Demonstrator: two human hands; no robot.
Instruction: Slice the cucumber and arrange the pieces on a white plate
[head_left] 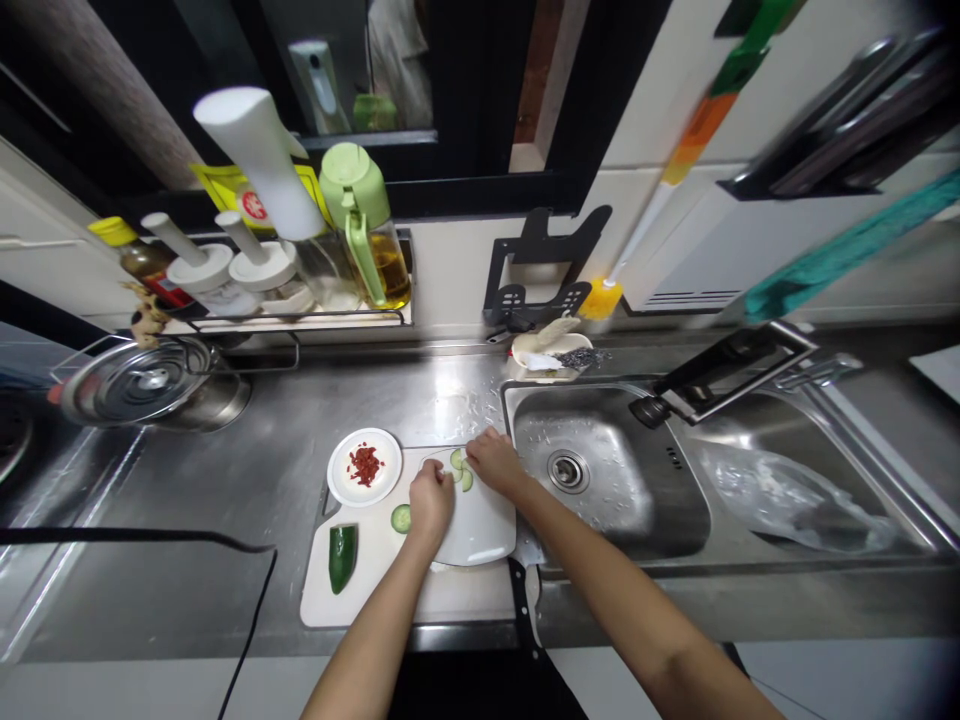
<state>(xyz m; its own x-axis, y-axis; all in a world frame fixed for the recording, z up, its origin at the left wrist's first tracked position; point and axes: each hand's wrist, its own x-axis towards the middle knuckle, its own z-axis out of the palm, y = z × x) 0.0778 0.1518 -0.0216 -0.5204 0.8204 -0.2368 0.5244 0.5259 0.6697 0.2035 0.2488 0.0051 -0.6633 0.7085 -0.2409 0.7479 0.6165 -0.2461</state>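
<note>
My left hand [430,503] is curled, fingers closed, over the near part of a white square plate [480,525] that sits on a white cutting board [390,590]. My right hand [493,462] is closed at the plate's far edge, touching cucumber slices [460,468]. What either hand holds is hidden. One loose cucumber slice [401,518] lies on the board beside my left hand. A cucumber end piece [342,556] lies at the board's left. A small round plate of chopped red chilli [364,466] stands at the board's far left corner.
A steel sink [600,470] is right of the board, with a faucet [720,372] over it. A knife [529,600] lies at the counter's front edge. A rack of oil and seasoning bottles [300,260] stands at the back left, a pot lid [146,382] beside it.
</note>
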